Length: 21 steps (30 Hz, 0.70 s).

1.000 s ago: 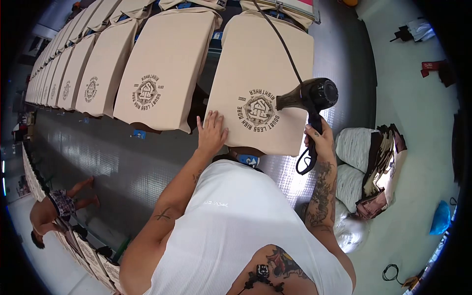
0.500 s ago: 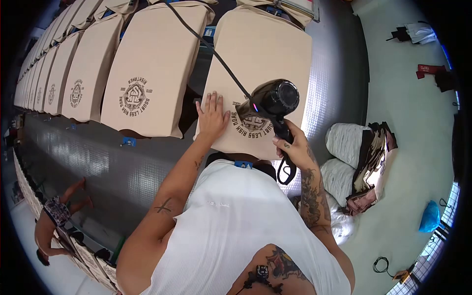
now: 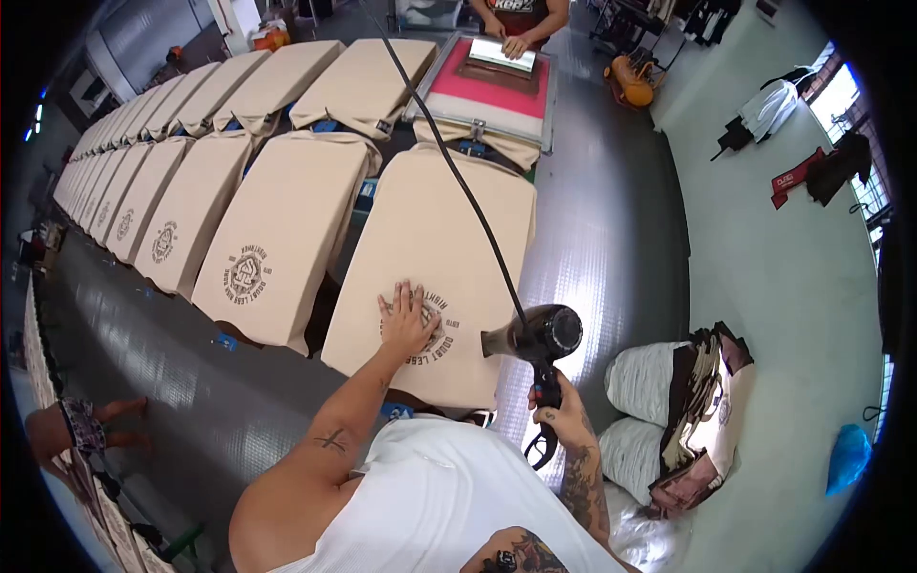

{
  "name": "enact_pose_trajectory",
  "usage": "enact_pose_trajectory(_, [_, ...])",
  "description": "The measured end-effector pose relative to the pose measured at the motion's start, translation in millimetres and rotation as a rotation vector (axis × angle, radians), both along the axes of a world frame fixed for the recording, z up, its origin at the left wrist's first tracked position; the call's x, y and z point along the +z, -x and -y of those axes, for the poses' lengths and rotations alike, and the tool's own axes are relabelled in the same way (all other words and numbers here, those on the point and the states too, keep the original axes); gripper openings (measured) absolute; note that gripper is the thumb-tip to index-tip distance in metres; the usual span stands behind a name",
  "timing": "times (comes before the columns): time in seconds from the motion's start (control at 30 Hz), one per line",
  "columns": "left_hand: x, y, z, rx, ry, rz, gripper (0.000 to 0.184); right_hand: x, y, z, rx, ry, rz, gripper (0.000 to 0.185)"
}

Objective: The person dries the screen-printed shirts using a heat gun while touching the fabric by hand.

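My left hand [image 3: 408, 320] lies flat with fingers spread on the beige shirt [image 3: 449, 229], covering part of its dark round print [image 3: 432, 329]. The shirt is stretched over a board in front of me. My right hand [image 3: 564, 406] is wrapped round the handle of a black hair dryer [image 3: 549, 334], at the shirt's right edge. The dryer's nozzle points left toward the print, and its cord runs up across the shirt.
More boards with beige shirts [image 3: 287, 220] stretch away in rows to the left. Beyond stands a pink printing screen [image 3: 492, 91] with a person's hands on it. Bundles [image 3: 640, 382] lie right. Another person [image 3: 76, 430] is at lower left.
The view has tilted up, bringing the screen and the person behind it into sight. My left hand has moved onto the print. The dryer has swung from over the print to the shirt's right edge.
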State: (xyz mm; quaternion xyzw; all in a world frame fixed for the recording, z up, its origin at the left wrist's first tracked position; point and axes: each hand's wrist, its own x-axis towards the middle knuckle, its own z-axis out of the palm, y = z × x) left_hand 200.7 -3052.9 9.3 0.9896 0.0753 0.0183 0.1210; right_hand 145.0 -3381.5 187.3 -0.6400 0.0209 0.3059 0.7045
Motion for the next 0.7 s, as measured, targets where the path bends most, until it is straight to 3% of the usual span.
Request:
enact_pose_trajectory(0.13, [6.0, 0.8, 4.0, 0.018, -0.034, -0.014, 0.077, -12.5, 1.2, 45.2, -0.013, -0.107, 0.023, 0.074])
enact_pose_trajectory(0.3, [16.1, 20.4, 34.0, 0.134, 0.02, 0.003, 0.075, -21.8, -7.1, 77.8, -0.013, 0.114, 0.078, 0.061])
enact_pose_trajectory(0.47, [13.9, 23.3, 48.9, 0.24, 0.025, 0.011, 0.071, -32.6, -13.3, 98.9, -0.053, 0.112, 0.066, 0.052])
enact_pose_trajectory(0.7, [20.9, -5.6, 52.0, 0.347, 0.024, -0.006, 0.073, -101.0, -34.8, 140.3, -0.056, 0.198, -0.045, 0.046])
